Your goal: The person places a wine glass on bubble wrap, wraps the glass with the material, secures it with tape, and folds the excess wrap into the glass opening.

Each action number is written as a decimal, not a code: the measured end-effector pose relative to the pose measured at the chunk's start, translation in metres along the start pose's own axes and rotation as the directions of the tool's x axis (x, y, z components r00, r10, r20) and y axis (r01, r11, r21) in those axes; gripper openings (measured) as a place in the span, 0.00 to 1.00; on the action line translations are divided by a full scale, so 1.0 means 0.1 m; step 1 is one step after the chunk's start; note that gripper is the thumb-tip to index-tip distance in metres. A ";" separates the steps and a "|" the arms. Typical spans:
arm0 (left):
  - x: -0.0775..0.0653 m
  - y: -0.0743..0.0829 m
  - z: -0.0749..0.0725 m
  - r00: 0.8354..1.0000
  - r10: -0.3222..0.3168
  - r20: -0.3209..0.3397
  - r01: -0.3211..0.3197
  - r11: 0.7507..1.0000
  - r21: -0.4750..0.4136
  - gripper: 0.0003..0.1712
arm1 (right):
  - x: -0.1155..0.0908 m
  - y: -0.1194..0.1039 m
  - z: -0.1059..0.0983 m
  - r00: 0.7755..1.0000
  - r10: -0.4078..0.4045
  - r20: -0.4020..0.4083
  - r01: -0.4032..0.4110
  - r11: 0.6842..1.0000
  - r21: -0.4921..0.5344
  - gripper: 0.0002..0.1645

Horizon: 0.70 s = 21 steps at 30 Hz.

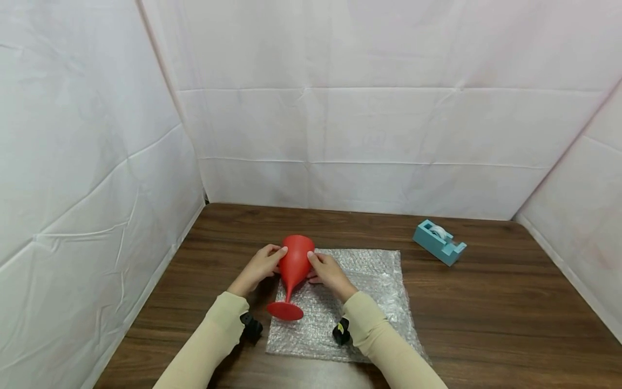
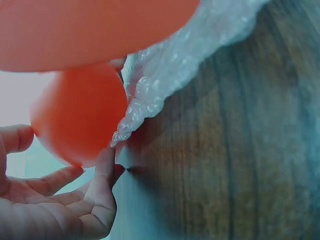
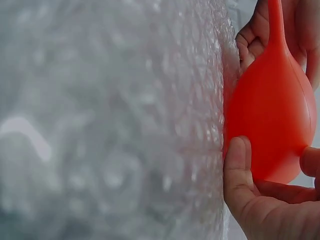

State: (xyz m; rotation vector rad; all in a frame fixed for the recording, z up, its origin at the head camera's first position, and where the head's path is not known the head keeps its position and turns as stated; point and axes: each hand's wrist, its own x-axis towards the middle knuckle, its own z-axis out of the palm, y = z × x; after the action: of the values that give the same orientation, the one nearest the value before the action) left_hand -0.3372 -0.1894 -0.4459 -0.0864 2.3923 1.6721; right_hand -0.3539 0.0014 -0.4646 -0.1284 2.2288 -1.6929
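White cloth walls (image 1: 340, 124) flank a dark brown wood-grain worktop (image 1: 481, 308). On it lies a clear bubble-wrap sheet (image 1: 381, 300), with a red stemmed goblet (image 1: 295, 260) over its left part. Right of these sits a light-blue block-shaped tape dispenser (image 1: 437, 243). The left hand (image 1: 259, 267) and right hand (image 1: 333, 274) grip the goblet from either side.

You wore long cream sleeves, the left sleeve (image 1: 209, 337) toward seven o'clock, the right sleeve (image 1: 389, 340) toward five. One black device (image 1: 252, 328) sat inside the left; a second black device (image 1: 342, 337) bore a yellow-green mark (image 1: 340, 327).
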 end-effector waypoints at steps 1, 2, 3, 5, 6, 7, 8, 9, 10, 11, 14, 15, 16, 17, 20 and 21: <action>0.00 0.00 0.00 1.000 0.001 0.004 -0.001 1.000 -0.002 0.30 | 0.00 0.00 -0.01 1.000 0.003 -0.004 -0.003 1.000 0.000 0.31; 0.00 0.01 0.00 1.000 0.002 0.008 -0.002 1.000 -0.005 0.30 | 0.00 0.00 -0.02 1.000 0.003 -0.008 -0.003 1.000 -0.001 0.30; 0.00 0.01 0.01 1.000 0.005 0.012 -0.005 1.000 -0.004 0.31 | 0.00 0.00 -0.02 1.000 0.007 -0.016 -0.007 1.000 0.000 0.30; -0.01 0.02 0.01 1.000 0.007 0.020 -0.007 1.000 -0.008 0.31 | 0.00 0.00 -0.04 1.000 0.010 -0.028 -0.010 1.000 -0.006 0.29; -0.01 0.03 0.02 1.000 0.010 0.023 -0.009 1.000 -0.009 0.31 | 0.00 0.00 -0.05 0.999 0.006 -0.032 -0.006 1.000 -0.011 0.29; -0.01 0.03 0.02 1.000 0.008 0.023 -0.007 1.000 -0.010 0.31 | 0.00 0.01 -0.06 0.999 0.006 -0.037 -0.006 1.000 -0.015 0.29; -0.01 0.03 0.03 1.000 0.005 0.022 -0.005 1.000 -0.007 0.31 | 0.00 0.01 -0.06 0.999 0.003 -0.042 -0.003 1.000 -0.019 0.28; 0.00 0.04 0.03 1.000 0.004 0.022 -0.004 1.000 -0.003 0.31 | 0.00 0.02 -0.07 0.999 -0.002 -0.044 0.001 1.000 -0.022 0.28; 0.00 0.04 0.04 1.000 0.003 0.021 -0.003 1.000 0.001 0.31 | 0.00 0.02 -0.08 0.999 -0.006 -0.046 0.005 1.000 -0.023 0.28; 0.00 0.04 0.05 1.000 0.001 0.020 -0.001 1.000 0.008 0.31 | 0.00 0.02 -0.09 0.999 -0.001 -0.050 0.000 1.000 -0.017 0.27; 0.01 0.05 0.06 1.000 0.000 0.018 -0.001 1.000 0.026 0.32 | -0.01 0.03 -0.11 0.999 -0.012 -0.046 0.011 1.000 -0.008 0.26; 0.01 0.06 0.07 1.000 0.002 0.021 -0.003 1.000 0.028 0.32 | -0.02 0.03 -0.12 0.999 -0.011 -0.043 0.011 1.000 0.002 0.26; 0.01 0.06 0.07 1.000 0.004 0.024 -0.005 1.000 0.028 0.32 | -0.02 0.03 -0.12 0.999 -0.008 -0.039 0.008 1.000 0.014 0.25; 0.01 0.06 0.08 1.000 0.005 0.027 -0.005 1.000 0.028 0.32 | -0.03 0.04 -0.13 0.999 -0.006 -0.034 0.007 1.000 0.030 0.25; 0.02 0.07 0.09 0.999 0.005 0.035 -0.006 1.000 0.025 0.33 | -0.05 0.04 -0.15 1.000 -0.015 -0.016 0.016 0.998 0.063 0.24; 0.01 0.07 0.09 0.999 0.004 0.037 -0.005 1.000 0.025 0.33 | -0.05 0.04 -0.15 1.000 -0.013 -0.012 0.014 0.997 0.072 0.24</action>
State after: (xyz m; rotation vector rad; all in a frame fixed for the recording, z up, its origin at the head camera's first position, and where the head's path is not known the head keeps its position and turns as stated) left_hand -0.3384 -0.1783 -0.4426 -0.0451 2.3871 1.6311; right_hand -0.3534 0.0177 -0.4639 -0.1170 2.1762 -1.7834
